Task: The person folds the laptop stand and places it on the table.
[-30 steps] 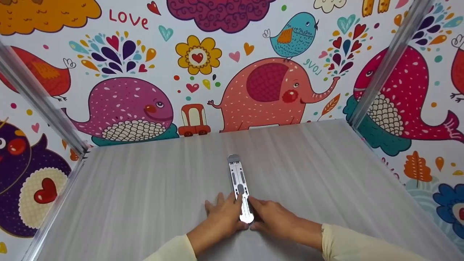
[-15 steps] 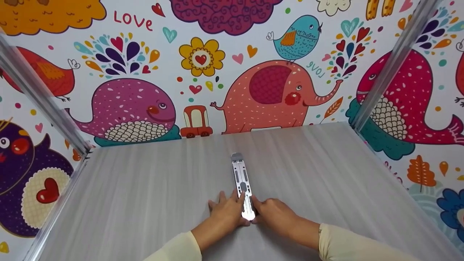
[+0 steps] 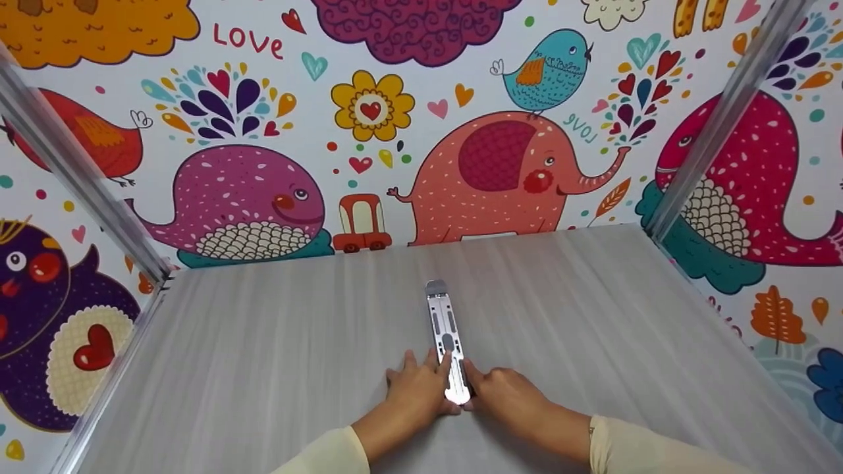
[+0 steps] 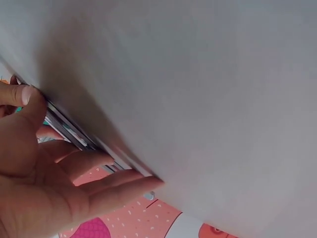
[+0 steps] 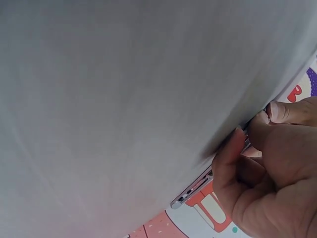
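Note:
A folded silver laptop stand (image 3: 444, 321) with grey pads lies lengthwise on the grey wood-grain table (image 3: 276, 342). At its near end, my left hand (image 3: 413, 394) holds the left side, with the index finger along the top and the other fingers spread. My right hand (image 3: 510, 400) grips the opposite side, its fingers bent against the edge. In the left wrist view, the left thumb (image 4: 33, 106) is at the near end, close to the right thumb. The right wrist view shows the stand's far end (image 5: 178, 202) extending past the curled right fingers (image 5: 230, 156).
Printed wall panels with cartoon animals (image 3: 487, 178) enclose the back and sides of the table. Metal corner posts (image 3: 85, 164) stand at the back left and back right (image 3: 724, 125). Light sleeves (image 3: 329, 454) cover both forearms.
The whole head view has shifted slightly, so everything appears a little further right. Both hands keep their places at the stand's near end, and the right fingers have moved slightly along its side.

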The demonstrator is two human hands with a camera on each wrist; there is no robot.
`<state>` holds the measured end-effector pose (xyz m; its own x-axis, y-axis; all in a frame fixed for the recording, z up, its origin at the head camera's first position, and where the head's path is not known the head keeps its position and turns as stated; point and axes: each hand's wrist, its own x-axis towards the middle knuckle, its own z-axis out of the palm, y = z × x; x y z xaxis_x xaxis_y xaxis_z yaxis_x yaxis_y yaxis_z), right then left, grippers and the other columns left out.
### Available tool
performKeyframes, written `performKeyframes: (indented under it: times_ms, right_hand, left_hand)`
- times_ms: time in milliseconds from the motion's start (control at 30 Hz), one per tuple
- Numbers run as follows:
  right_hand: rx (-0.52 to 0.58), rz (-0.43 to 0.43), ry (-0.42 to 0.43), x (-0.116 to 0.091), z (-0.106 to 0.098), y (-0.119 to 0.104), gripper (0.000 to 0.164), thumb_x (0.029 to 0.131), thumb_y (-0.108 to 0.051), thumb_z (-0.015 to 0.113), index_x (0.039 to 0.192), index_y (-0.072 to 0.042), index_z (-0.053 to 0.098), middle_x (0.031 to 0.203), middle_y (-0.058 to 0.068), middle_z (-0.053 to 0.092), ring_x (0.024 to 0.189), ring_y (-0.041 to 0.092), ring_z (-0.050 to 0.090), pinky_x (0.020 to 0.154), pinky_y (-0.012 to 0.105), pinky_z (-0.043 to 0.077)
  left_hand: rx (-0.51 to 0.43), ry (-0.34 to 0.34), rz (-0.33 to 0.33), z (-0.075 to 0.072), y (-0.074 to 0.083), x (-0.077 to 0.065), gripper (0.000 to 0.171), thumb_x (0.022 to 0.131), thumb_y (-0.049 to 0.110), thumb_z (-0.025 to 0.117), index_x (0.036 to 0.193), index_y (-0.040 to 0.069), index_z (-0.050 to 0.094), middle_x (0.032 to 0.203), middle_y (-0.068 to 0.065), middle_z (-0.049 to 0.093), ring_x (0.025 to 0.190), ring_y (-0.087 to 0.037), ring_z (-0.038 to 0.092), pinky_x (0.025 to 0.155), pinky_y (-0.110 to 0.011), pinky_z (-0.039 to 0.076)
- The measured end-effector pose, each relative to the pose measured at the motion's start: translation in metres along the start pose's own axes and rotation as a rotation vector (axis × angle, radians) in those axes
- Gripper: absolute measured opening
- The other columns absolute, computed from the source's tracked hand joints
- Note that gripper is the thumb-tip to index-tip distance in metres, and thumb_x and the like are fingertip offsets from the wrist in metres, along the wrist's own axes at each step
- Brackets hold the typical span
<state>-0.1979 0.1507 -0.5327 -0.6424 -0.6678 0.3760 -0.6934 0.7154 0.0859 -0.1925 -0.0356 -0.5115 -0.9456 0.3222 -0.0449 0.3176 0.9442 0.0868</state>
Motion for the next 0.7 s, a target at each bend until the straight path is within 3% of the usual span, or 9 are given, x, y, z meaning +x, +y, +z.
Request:
performKeyframes:
  times_ms: [133, 267, 433, 600, 700]
  right_hand:
    - [0.047, 0.005, -0.026, 0.002, -0.002, 0.002, 0.062, 0.078, -0.039, 0.080, 0.122, 0.003, 0.067, 0.059, 0.006, 0.064, 0.051, 0.017, 0.061, 0.044, 0.032, 0.047]
    - [0.196, 0.006, -0.122, 0.008, -0.013, 0.009, 0.063, 0.084, -0.038, 0.080, 0.127, 0.005, 0.064, 0.067, 0.006, 0.069, 0.057, 0.013, 0.062, 0.050, 0.031, 0.050]
    - [0.406, 0.065, -0.225, 0.013, -0.027, 0.030, 0.055, 0.087, -0.035, 0.080, 0.128, -0.001, 0.064, 0.081, 0.003, 0.075, 0.067, 0.008, 0.064, 0.057, 0.030, 0.053]
    - [0.409, 0.217, -0.133, 0.020, -0.038, 0.069, 0.047, 0.090, -0.020, 0.077, 0.131, 0.000, 0.065, 0.102, 0.010, 0.079, 0.079, 0.017, 0.076, 0.069, 0.035, 0.061]
    - [0.384, 0.329, -0.073, 0.027, -0.043, 0.101, 0.044, 0.091, -0.017, 0.074, 0.131, 0.000, 0.065, 0.106, 0.013, 0.078, 0.084, 0.024, 0.075, 0.073, 0.042, 0.061]
  left_hand:
    - [-0.005, -0.010, 0.017, -0.002, -0.003, 0.000, 0.091, 0.076, 0.061, 0.079, 0.150, 0.015, 0.053, 0.147, -0.011, 0.059, 0.130, -0.048, 0.055, 0.083, -0.070, 0.053]
    - [-0.029, -0.020, 0.037, -0.003, -0.008, 0.001, 0.090, 0.079, 0.060, 0.077, 0.151, 0.014, 0.050, 0.148, -0.013, 0.057, 0.131, -0.049, 0.053, 0.084, -0.071, 0.052]
    - [-0.169, -0.069, 0.094, -0.009, -0.019, 0.000, 0.093, 0.078, 0.055, 0.082, 0.153, 0.012, 0.047, 0.153, -0.015, 0.053, 0.133, -0.052, 0.051, 0.090, -0.069, 0.051]
    - [-0.373, -0.105, 0.178, -0.023, -0.048, 0.006, 0.083, 0.089, 0.042, 0.077, 0.153, 0.002, 0.042, 0.150, -0.020, 0.054, 0.137, -0.043, 0.051, 0.112, -0.055, 0.042]
    - [-0.435, -0.047, 0.149, -0.029, -0.078, 0.013, 0.069, 0.096, 0.031, 0.071, 0.148, -0.006, 0.044, 0.143, -0.027, 0.056, 0.135, -0.043, 0.053, 0.114, -0.055, 0.041]
